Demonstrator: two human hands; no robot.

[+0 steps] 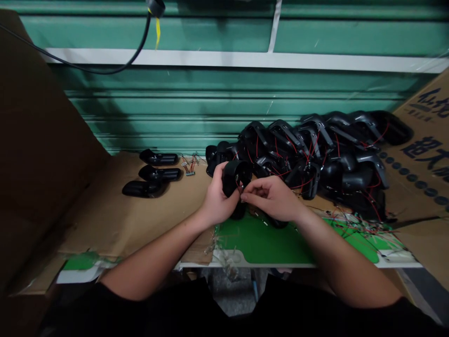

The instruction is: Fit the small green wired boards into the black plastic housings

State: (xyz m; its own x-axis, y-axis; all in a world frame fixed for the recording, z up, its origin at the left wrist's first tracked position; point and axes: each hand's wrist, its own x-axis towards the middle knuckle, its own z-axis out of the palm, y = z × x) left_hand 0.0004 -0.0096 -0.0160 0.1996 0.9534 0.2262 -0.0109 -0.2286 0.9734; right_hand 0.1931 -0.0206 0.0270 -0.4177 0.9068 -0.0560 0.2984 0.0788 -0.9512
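Black plastic housing [233, 177] is sitting at my twelve o'clock, above the green mat [261, 243]. At ten o'clock, three loose housings [154, 174] are lying beside red-wired circuit boards [189, 166]. My left grip [218, 194] is curling closed around the housing, and my right grip [271, 199] is pinching its rim with nearly shut fingertips [245, 196]. At two o'clock, a heap of wired housings [315, 159] is lying.

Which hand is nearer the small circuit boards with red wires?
Left hand: right of the small circuit boards with red wires. Right hand: farther right, beyond it.
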